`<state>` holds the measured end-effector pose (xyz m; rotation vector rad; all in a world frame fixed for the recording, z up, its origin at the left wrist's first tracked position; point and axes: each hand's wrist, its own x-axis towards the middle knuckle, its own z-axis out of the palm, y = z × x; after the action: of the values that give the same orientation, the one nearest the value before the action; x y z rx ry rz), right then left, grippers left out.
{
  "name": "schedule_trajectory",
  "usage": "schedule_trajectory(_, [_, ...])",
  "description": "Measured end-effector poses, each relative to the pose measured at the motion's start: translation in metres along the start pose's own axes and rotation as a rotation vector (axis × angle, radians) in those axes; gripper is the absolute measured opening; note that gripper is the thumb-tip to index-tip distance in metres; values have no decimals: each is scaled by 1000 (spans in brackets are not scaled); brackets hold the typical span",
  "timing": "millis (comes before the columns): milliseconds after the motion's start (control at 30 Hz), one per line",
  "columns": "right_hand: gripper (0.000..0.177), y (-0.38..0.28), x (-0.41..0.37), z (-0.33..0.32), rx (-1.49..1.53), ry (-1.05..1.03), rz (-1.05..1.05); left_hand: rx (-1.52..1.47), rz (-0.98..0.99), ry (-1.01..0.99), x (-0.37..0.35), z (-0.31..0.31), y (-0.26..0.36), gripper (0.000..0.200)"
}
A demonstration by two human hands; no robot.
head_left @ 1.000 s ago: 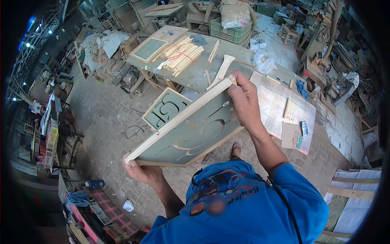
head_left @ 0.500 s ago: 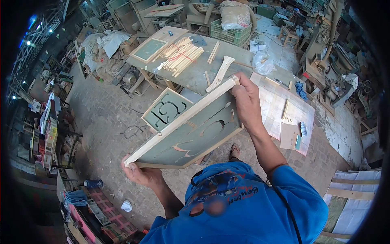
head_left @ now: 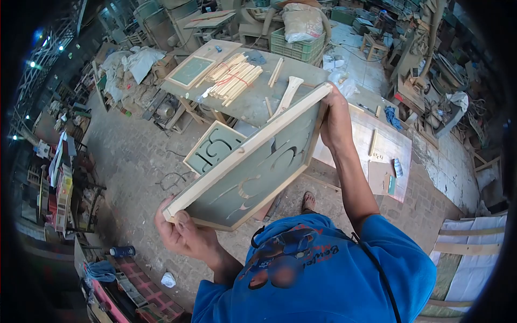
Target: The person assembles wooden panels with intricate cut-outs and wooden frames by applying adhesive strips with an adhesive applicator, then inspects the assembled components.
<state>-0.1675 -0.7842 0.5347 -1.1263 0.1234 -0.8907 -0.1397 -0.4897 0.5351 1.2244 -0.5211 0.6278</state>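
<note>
A wood-framed green panel (head_left: 258, 175) with curved cut-out shapes is held up at a tilt in front of my body. My left hand (head_left: 183, 234) grips its lower left corner, thumb on the frame. At the upper right corner my right hand (head_left: 336, 116) is wrapped round the frame's edge, its fingers partly hidden. Just behind the held piece a second framed panel (head_left: 207, 151) with dark curved cut-outs leans low by the table. On the table beyond lie a bundle of wooden strips (head_left: 235, 81) and a pale shaped wooden piece (head_left: 288, 94).
The work table (head_left: 256, 105) also carries a small framed green board (head_left: 191, 71). To the right, a low board (head_left: 398, 148) bears a stick and a cardboard piece. A green crate (head_left: 296, 46) with a sack stands behind. Pink crates (head_left: 140, 280) sit at lower left.
The framed panel has tilted more steeply, its right corner rising and shifting right with my right hand. My left thumb now shows more clearly on the frame. The view has shifted slightly.
</note>
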Motion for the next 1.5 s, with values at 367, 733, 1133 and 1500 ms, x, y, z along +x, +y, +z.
schedule_trajectory(367, [24, -21, 16, -28, 221, 147, 24, 275, 74, -172, 39, 74, 48, 43])
schedule_trajectory(733, [33, -21, 25, -43, 232, 201, 64, 232, 131, -188, 59, 110, 54, 24])
schedule_trajectory(1133, [31, -26, 121, -86, 225, -571, 454, -18, -396, -332, 107, 80, -69, 33])
schedule_trajectory(1500, [37, 30, 136, -69, 76, -297, 764, -429, -1321, -373, 94, 60, -183, 44])
